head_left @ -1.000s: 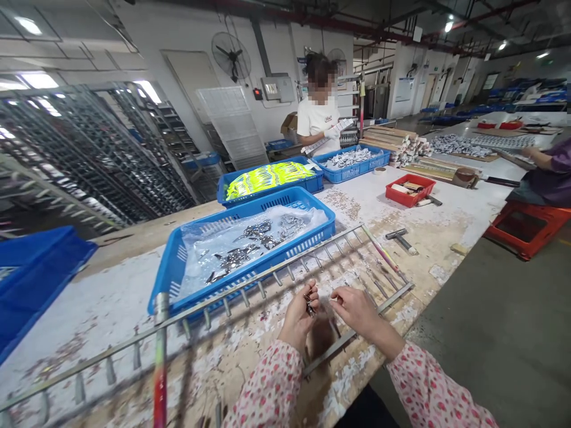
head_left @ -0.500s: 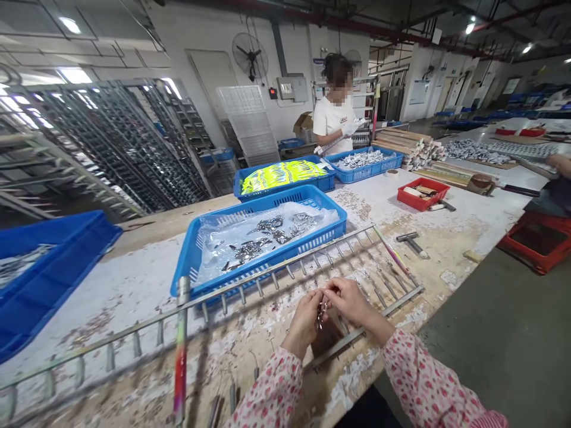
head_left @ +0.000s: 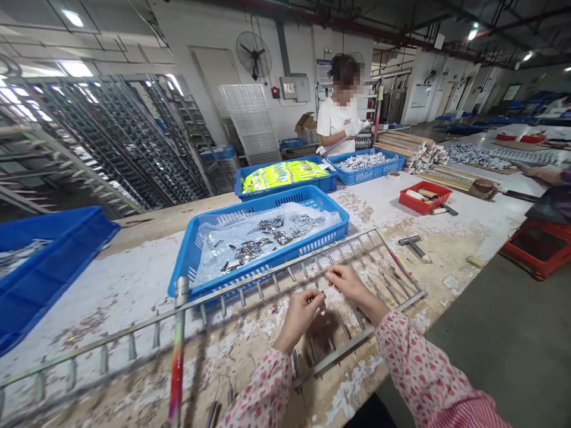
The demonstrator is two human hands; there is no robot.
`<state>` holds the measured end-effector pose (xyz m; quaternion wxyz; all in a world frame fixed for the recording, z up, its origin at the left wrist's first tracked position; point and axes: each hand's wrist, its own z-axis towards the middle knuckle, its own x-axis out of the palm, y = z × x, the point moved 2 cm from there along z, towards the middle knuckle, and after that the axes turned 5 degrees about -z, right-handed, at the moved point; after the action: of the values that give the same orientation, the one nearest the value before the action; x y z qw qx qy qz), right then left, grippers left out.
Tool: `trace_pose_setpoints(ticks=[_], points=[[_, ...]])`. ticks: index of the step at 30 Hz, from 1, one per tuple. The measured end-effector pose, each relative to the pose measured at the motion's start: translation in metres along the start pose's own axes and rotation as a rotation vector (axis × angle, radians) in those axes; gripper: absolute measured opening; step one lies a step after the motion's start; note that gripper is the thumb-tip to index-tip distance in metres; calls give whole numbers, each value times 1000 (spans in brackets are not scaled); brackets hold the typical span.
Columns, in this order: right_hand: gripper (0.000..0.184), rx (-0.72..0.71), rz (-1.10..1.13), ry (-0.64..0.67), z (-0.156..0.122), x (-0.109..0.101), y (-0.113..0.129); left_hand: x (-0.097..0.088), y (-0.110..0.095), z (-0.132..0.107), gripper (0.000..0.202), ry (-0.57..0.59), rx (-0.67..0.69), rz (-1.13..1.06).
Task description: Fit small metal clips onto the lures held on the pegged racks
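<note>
My left hand is curled closed around small dark metal parts, hovering over the long metal rack with upright pegs that lies across the worn table. Just to its right my right hand pinches its fingertips together near a peg in the rack's middle; what it pinches is too small to make out. Both sleeves are pink with a floral print. Behind the rack stands a blue basket lined with clear plastic and holding several shiny metal parts.
A blue crate sits at the left. Farther back are a basket of yellow packets, another blue basket, a red tray and a hammer. A person in white stands behind; another person's arm shows at right.
My hands came together a moment ago, then parted; the right hand moved up and away toward the rack's pegs. The view shifted slightly, bringing the left crate into sight.
</note>
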<state>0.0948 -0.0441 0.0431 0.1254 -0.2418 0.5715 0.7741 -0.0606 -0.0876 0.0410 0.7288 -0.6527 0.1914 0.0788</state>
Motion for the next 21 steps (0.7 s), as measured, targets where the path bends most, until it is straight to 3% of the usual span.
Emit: trace_pose_setpoints(ticks=[3,8,14,21], points=[[17,-90,-209,-101,29,1,1,-3,2,7,29,-97,16,178],[28,-118,-292,89,59,22,-4,1,2,14,24,-110,30,341],[27,-8,-118,70,61,26,-16,3,1,17,25,-128,8,354],[27,-29,-136,53,61,26,-16,6,-1,18,26,-150,5,296]])
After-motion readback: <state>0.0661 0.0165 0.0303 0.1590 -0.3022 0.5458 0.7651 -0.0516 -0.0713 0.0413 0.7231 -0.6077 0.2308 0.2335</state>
